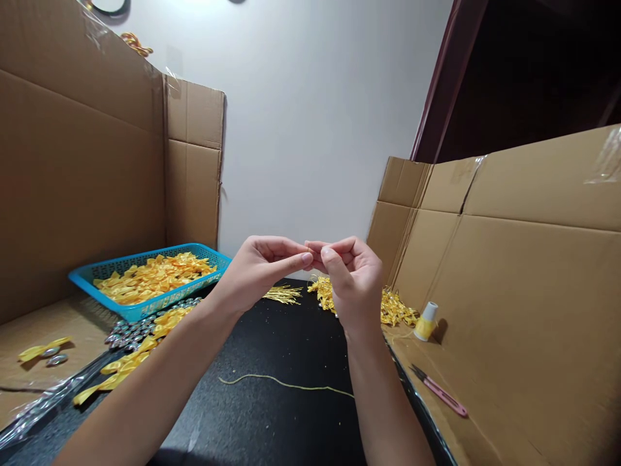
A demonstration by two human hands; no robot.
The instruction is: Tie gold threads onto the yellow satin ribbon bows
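My left hand [272,262] and my right hand [349,265] are raised together above the black tabletop [286,343], their fingertips touching or nearly so. Each is closed in a pinch of thumb and fingers. A very thin strand [308,248] shows between the fingertips, too fine to tell whether it is thread or a needle. Below the hands, a length of yellow cord [286,385] lies across the tabletop, its right end hidden behind my right forearm. A bundle of cut golden strands [283,294] lies beyond my left wrist.
At left stands a blue basket [140,312] of yellow ribbon bows [155,277]. Silvery beads [133,333] and more bows [129,362] lie before it. At right are a yellow heap [395,309], a thread spool [427,321] and pink thread snips [441,391]. Cardboard walls [524,285] flank both sides.
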